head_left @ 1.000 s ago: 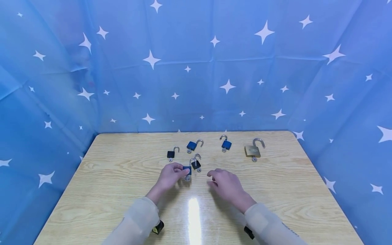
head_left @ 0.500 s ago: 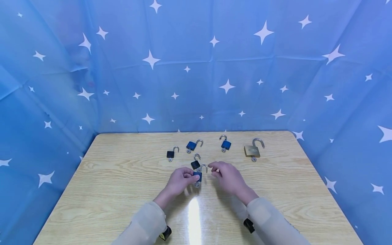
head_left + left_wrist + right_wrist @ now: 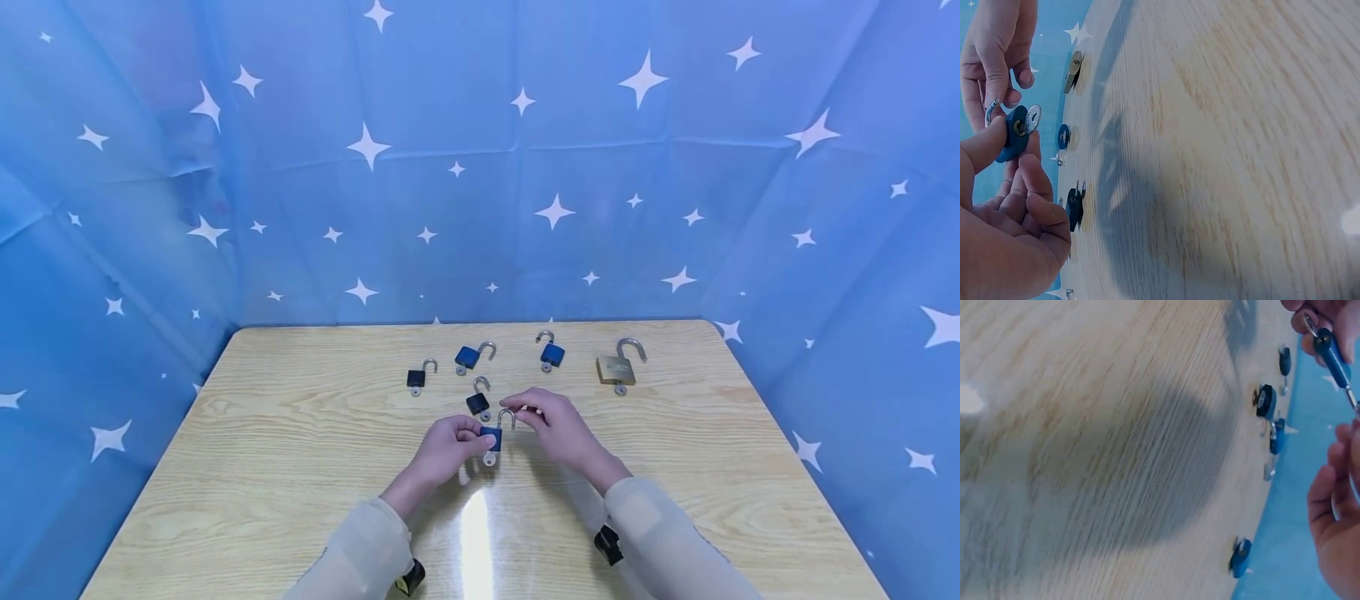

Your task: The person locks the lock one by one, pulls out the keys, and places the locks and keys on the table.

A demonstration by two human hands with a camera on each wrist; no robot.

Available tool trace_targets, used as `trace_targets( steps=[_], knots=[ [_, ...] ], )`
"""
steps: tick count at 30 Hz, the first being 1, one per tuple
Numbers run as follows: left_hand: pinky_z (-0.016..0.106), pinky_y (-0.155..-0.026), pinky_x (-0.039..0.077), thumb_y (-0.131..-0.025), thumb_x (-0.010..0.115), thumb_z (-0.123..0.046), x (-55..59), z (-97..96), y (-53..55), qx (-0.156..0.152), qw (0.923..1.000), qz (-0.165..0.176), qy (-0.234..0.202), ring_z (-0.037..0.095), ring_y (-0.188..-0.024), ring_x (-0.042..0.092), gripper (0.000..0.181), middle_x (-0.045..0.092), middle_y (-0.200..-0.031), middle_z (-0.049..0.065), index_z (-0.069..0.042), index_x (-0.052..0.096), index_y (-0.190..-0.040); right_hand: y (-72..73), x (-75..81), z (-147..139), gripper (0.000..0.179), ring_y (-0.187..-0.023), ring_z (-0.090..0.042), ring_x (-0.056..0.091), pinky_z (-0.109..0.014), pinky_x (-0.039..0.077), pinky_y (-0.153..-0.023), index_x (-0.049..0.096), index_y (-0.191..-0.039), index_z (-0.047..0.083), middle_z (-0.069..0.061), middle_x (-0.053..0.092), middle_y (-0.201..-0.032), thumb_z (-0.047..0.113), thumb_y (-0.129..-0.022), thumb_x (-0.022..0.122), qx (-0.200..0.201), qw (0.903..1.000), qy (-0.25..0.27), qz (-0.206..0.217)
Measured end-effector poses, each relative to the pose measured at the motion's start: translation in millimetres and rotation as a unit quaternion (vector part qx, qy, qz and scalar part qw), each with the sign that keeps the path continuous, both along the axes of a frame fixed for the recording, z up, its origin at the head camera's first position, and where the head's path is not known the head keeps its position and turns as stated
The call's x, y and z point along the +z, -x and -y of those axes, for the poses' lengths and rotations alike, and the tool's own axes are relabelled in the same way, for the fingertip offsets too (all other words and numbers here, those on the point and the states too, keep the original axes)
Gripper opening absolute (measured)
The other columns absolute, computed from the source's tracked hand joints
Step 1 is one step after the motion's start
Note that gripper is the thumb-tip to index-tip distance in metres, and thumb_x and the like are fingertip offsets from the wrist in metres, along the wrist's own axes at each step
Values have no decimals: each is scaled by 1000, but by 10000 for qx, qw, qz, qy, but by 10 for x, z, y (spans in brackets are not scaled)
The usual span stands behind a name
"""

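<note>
A small blue padlock with its shackle open is held up over the table at the middle of the head view. My left hand pinches its body between thumb and fingers. A key stands in the keyhole, plain in the left wrist view. From the other side, the thumb and index finger of my right hand pinch the shackle. In the right wrist view the padlock spans between both hands. Just beyond lies a black padlock, its shackle open and a key in it.
Farther back on the wooden table lie more open padlocks with keys: a black one, a blue one, another blue one and a larger brass one. A blue star-print curtain stands behind the table's far edge.
My left hand has carried the blue padlock rightward and slightly nearer, away from the black padlock. My right hand has moved a little left and farther forward, onto the shackle.
</note>
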State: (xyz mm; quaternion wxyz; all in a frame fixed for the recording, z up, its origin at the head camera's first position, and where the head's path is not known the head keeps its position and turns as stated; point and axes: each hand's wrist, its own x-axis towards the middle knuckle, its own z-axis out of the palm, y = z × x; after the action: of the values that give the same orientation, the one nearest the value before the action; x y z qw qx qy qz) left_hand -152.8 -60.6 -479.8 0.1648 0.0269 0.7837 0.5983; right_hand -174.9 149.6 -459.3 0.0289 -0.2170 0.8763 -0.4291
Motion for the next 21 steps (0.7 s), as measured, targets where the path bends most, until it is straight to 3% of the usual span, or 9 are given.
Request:
trace_targets(
  steps=[8, 13, 21],
  knots=[
    [28, -67, 43, -86, 74, -26, -7, -3, -6, -31, 10000, 44, -49, 16, -71, 51, 28, 53, -72, -4, -2, 64, -98, 6, -32, -48, 27, -107, -19, 64, -26, 52, -87, 66, -123, 13, -4, 67, -125, 13, -99, 54, 180, 9948, 731, 688],
    [28, -67, 43, -86, 73, -24, -5, -34, -31, -164, 9998, -35, -100, 15, -69, 50, 27, 54, -73, -3, -2, 63, -99, 27, -39, -40, 25, -96, -18, 64, -31, 55, -80, 67, -118, 11, -10, 68, -118, 22, -97, 60, 205, 9910, 807, 1045],
    [24, -62, 44, -85, 75, -22, -10, -120, -79, -148, 9994, -253, -172, 11, -68, 51, 29, 57, -77, 0, -1, 62, -99, 21, 1, 81, 13, -78, -11, 59, -24, 49, -70, 71, -100, 14, 2, 69, -91, 23, -91, 69, -166, 9960, 432, 761]
  ],
)
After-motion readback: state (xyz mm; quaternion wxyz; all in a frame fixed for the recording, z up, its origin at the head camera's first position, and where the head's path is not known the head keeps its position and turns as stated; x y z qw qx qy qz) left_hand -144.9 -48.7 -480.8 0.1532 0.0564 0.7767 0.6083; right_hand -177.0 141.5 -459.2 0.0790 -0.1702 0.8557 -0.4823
